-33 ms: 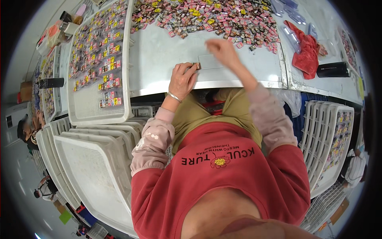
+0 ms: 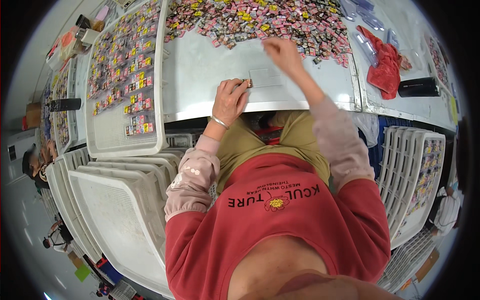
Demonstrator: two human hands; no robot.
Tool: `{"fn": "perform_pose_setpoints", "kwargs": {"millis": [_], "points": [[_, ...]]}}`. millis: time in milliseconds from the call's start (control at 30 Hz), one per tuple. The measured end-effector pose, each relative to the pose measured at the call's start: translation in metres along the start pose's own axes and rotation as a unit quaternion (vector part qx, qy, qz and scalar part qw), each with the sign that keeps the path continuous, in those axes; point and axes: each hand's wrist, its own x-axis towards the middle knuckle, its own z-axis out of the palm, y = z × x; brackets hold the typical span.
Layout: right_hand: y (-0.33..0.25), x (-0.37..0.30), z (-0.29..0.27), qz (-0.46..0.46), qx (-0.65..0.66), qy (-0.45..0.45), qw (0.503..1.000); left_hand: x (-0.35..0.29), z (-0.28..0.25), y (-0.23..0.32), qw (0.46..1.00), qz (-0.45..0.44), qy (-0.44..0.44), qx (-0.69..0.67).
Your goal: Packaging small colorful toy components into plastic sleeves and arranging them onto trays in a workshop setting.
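On the white tabletop (image 2: pixel 200 65), my left hand (image 2: pixel 230 100) rests near the front edge, a metal bangle at its wrist. Its fingers are bent around a small dark patterned block (image 2: pixel 248 83). Beside that block lies a clear flat rectangular piece (image 2: pixel 266 77). My right hand (image 2: pixel 282 54) is raised at the near border of a wide heap of small pink, black and yellow blocks (image 2: pixel 270 22). Motion smears its fingers, so what they hold, if anything, cannot be made out.
At left, a white tray (image 2: pixel 125 142) bears rows of blocks in clear holders. Several white trays (image 2: pixel 107 200) stand stacked below it, and more (image 2: pixel 407 185) at right. A red cloth (image 2: pixel 385 65) and a black cylinder (image 2: pixel 419 88) lie on the right. Other people are at the far sides.
My right hand has moved slightly away from me, toward the heap of blocks. My left hand stays in place with its small block.
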Motion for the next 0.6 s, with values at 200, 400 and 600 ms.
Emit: {"fn": "perform_pose_setpoints", "kwargs": {"millis": [200,400,600], "points": [[0.027,0.054,0.023,-0.007,-0.248,-0.042,0.968,-0.001,0.000,0.006,0.999,-0.001,-0.007,0.039],[0.038,0.032,0.016,-0.023,-0.163,-0.022,0.986,-0.001,-0.002,0.009,0.998,-0.006,-0.013,0.057],[0.006,-0.033,0.013,0.043,0.102,-0.082,0.990,0.000,-0.004,0.009,0.996,0.028,-0.038,0.079]]}}
